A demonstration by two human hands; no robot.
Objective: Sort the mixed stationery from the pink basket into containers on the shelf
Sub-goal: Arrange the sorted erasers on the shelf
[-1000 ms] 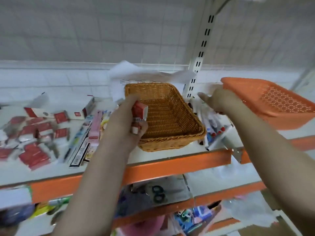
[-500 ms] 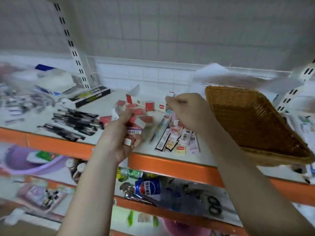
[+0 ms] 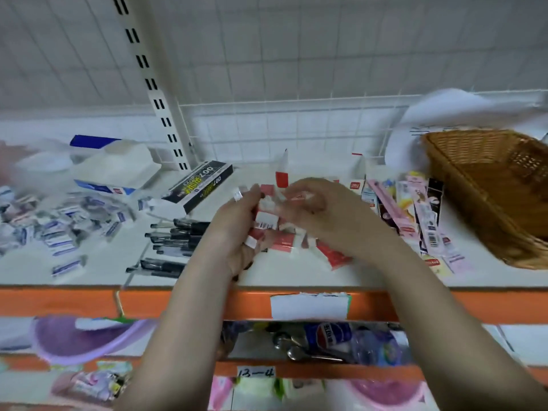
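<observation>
Left hand curled, grips red-white packs over shelf. Right hand curled, pinches same packs. Hands together. More packs lie beneath. Wicker basket at right.

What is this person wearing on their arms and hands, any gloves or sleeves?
No gloves or sleeves: both forearms are bare as far as the picture shows. The left hand has white tape-like bands around some fingers. The right hand shows none.

Bare shelf shows only along its front edge. Black pens crowd the left, pink packets and the wicker basket the right.
</observation>
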